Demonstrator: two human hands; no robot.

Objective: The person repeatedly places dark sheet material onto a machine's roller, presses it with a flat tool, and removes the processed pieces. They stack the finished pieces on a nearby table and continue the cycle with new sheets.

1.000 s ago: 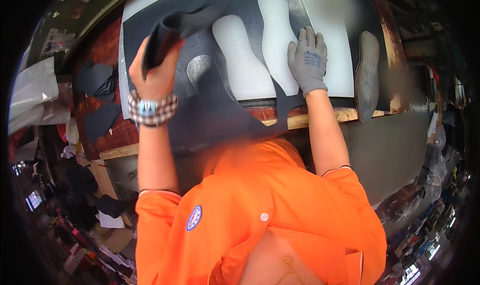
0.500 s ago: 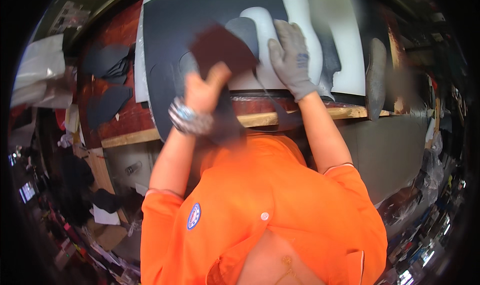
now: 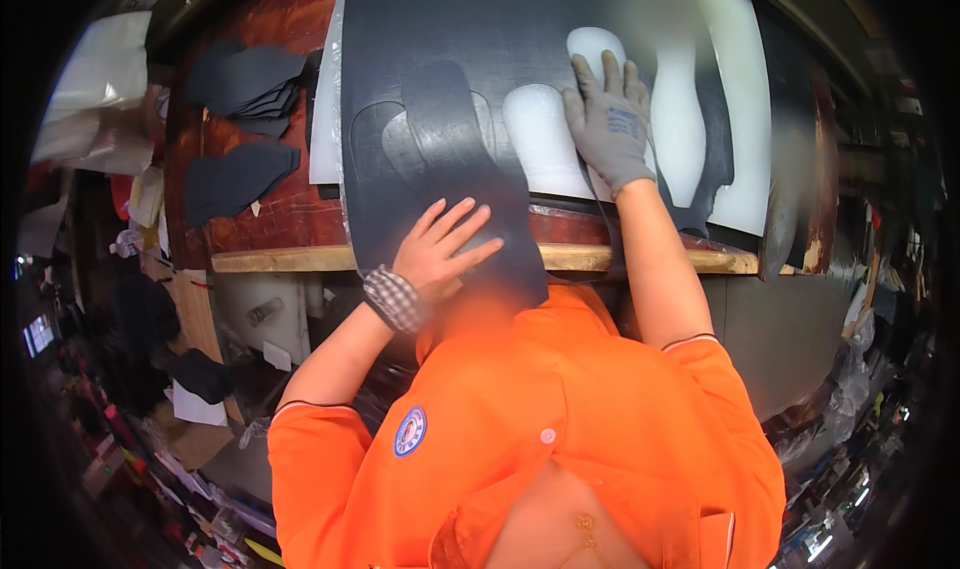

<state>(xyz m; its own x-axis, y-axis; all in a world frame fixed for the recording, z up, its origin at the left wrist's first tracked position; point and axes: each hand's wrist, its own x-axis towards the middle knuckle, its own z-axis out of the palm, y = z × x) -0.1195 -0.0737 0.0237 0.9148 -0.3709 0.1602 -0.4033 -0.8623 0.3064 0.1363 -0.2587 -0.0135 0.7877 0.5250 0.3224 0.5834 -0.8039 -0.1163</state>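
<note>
A large black sheet covers a white board on the bench. My bare left hand, with a checked band at the wrist, lies with fingers spread on the sheet's near end, which hangs over the bench edge. My right hand, in a grey glove, rests flat with fingers apart beside white sole-shaped areas where the board appears to show through. Curved sole outlines mark the sheet at left, and a dark sole-shaped piece lies over them.
Dark cut pieces lie in a fanned stack and a flat group on the red bench top at left. A wooden strip edges the bench. Clear plastic bags are at far left.
My left hand has let go of a dark piece it held up and now lies flat on the sheet, lower and nearer me. The right hand remains on the work.
</note>
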